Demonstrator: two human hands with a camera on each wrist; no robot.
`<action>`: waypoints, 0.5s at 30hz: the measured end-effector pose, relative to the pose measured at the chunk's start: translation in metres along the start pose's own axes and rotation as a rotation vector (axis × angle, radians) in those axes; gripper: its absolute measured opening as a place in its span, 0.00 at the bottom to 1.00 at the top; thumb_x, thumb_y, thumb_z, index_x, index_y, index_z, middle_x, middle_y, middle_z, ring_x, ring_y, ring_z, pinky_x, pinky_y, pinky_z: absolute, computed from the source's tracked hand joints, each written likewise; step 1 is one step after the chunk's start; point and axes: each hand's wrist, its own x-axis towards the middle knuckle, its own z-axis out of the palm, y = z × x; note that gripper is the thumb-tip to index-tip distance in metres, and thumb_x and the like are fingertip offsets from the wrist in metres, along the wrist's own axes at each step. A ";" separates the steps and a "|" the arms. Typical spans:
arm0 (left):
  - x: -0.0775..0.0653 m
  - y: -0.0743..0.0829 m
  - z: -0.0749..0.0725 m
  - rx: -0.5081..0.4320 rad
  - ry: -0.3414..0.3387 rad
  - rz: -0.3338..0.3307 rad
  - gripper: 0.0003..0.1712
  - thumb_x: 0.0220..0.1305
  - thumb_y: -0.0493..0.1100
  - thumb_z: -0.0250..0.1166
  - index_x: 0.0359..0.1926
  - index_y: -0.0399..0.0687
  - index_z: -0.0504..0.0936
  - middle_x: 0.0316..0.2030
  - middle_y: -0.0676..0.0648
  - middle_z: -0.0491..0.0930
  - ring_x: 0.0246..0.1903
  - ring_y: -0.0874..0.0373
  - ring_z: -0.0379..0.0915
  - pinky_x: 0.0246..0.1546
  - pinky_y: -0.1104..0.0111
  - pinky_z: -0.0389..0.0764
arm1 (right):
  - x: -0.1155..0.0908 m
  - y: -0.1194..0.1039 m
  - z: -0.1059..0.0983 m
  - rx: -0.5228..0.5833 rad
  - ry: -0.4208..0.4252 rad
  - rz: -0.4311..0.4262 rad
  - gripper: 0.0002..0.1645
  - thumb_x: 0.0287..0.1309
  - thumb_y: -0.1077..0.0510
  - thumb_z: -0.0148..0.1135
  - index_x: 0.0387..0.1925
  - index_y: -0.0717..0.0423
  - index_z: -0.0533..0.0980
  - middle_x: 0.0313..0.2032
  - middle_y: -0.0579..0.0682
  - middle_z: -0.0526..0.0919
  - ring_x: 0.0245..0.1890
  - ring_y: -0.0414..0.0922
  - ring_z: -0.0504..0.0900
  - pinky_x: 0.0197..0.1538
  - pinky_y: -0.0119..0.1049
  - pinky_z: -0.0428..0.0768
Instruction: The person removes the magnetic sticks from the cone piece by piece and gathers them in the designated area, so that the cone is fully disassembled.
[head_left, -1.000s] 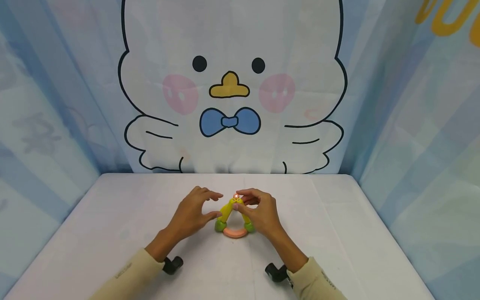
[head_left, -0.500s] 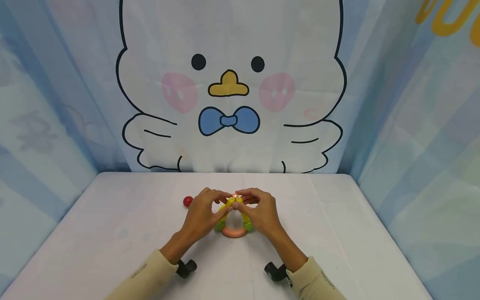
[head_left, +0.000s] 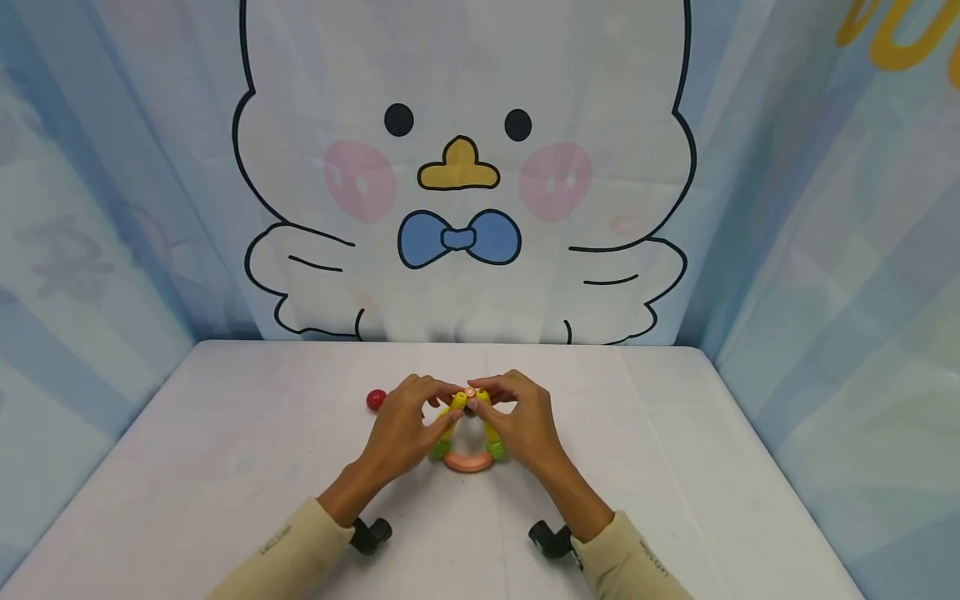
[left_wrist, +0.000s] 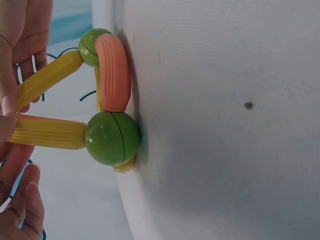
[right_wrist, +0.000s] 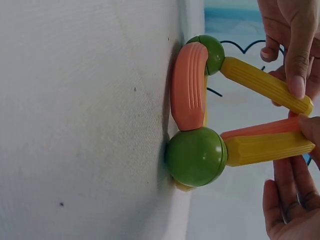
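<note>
Yellow left rod (head_left: 458, 402), tilted toward one o'clock, is pinched by the left hand (head_left: 402, 427); right rod (head_left: 491, 434), toward eleven, by the right hand (head_left: 525, 422)

A: Where might one pass?

B: Along the worktop (head_left: 697, 500), outward of the right hand (head_left: 527, 423).

A: And the obstructions?

B: Centrally, yellow rods (left_wrist: 55, 135), green balls (left_wrist: 111, 140) and a curved orange rod (head_left: 468, 463), enclosing a small opening; just outside the left hand (head_left: 401, 427), a red ball (head_left: 376, 400).
</note>
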 end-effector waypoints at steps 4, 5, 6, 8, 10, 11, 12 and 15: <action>0.000 0.000 -0.001 -0.003 0.000 0.000 0.20 0.61 0.44 0.80 0.54 0.52 0.90 0.40 0.52 0.88 0.43 0.57 0.78 0.40 0.68 0.82 | 0.000 -0.001 0.000 -0.019 0.006 -0.006 0.13 0.61 0.54 0.79 0.48 0.46 0.90 0.36 0.44 0.85 0.38 0.39 0.85 0.50 0.51 0.87; -0.001 0.000 -0.002 -0.002 0.003 0.002 0.20 0.61 0.44 0.80 0.54 0.52 0.90 0.40 0.52 0.88 0.43 0.57 0.79 0.40 0.68 0.81 | 0.000 -0.001 0.000 -0.020 0.007 -0.003 0.12 0.61 0.54 0.79 0.47 0.46 0.90 0.36 0.44 0.85 0.38 0.39 0.85 0.49 0.51 0.87; -0.001 0.000 -0.002 -0.003 0.005 0.002 0.20 0.61 0.44 0.81 0.54 0.52 0.90 0.40 0.52 0.88 0.43 0.57 0.78 0.40 0.68 0.81 | 0.000 -0.001 0.001 -0.023 0.007 0.004 0.12 0.61 0.53 0.78 0.47 0.45 0.90 0.36 0.43 0.85 0.38 0.39 0.85 0.48 0.50 0.87; -0.002 -0.001 -0.004 -0.006 0.012 0.000 0.20 0.60 0.44 0.81 0.53 0.52 0.90 0.40 0.52 0.88 0.42 0.56 0.78 0.39 0.69 0.81 | 0.000 0.000 0.001 -0.022 0.008 0.010 0.12 0.62 0.53 0.78 0.47 0.45 0.90 0.36 0.43 0.85 0.38 0.39 0.85 0.47 0.51 0.86; -0.004 -0.003 -0.005 -0.011 0.022 0.001 0.20 0.60 0.44 0.81 0.53 0.51 0.90 0.40 0.52 0.88 0.42 0.57 0.78 0.38 0.69 0.80 | 0.000 0.000 0.001 -0.020 0.006 0.019 0.11 0.62 0.52 0.78 0.46 0.45 0.90 0.36 0.42 0.84 0.38 0.39 0.85 0.47 0.53 0.85; -0.004 -0.004 -0.007 -0.014 0.025 0.000 0.19 0.60 0.43 0.81 0.52 0.51 0.90 0.40 0.52 0.88 0.42 0.57 0.78 0.37 0.70 0.80 | 0.000 0.000 0.001 -0.023 0.007 0.020 0.11 0.62 0.52 0.78 0.46 0.45 0.90 0.36 0.42 0.84 0.38 0.38 0.85 0.47 0.52 0.85; -0.005 -0.006 -0.008 -0.016 0.028 -0.001 0.19 0.60 0.43 0.81 0.52 0.51 0.90 0.40 0.52 0.88 0.41 0.57 0.78 0.37 0.70 0.79 | 0.000 0.000 0.001 -0.029 0.008 0.021 0.11 0.62 0.52 0.78 0.46 0.44 0.90 0.36 0.42 0.84 0.38 0.38 0.85 0.46 0.51 0.85; -0.008 -0.008 -0.013 -0.012 0.037 -0.003 0.19 0.60 0.42 0.81 0.52 0.51 0.89 0.39 0.52 0.88 0.40 0.56 0.78 0.35 0.70 0.79 | -0.001 -0.001 0.001 -0.042 0.012 0.018 0.11 0.61 0.52 0.79 0.46 0.43 0.90 0.36 0.41 0.84 0.38 0.38 0.84 0.45 0.46 0.84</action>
